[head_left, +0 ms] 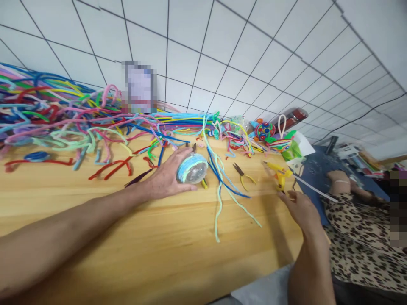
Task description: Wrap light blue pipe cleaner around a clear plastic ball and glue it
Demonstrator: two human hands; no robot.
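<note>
Head camera: bright stems crowd the wooden worktop along the tiled wall. Left hand clamps the ball; right hand meets the yellow glue gun, its closure unclear. A person is beyond.

The ball is banded light blue and pale green over clear, the glue gun is yellow, the counter is honey-toned wood, and the person's clothing is leopard-spotted black on beige.
</note>
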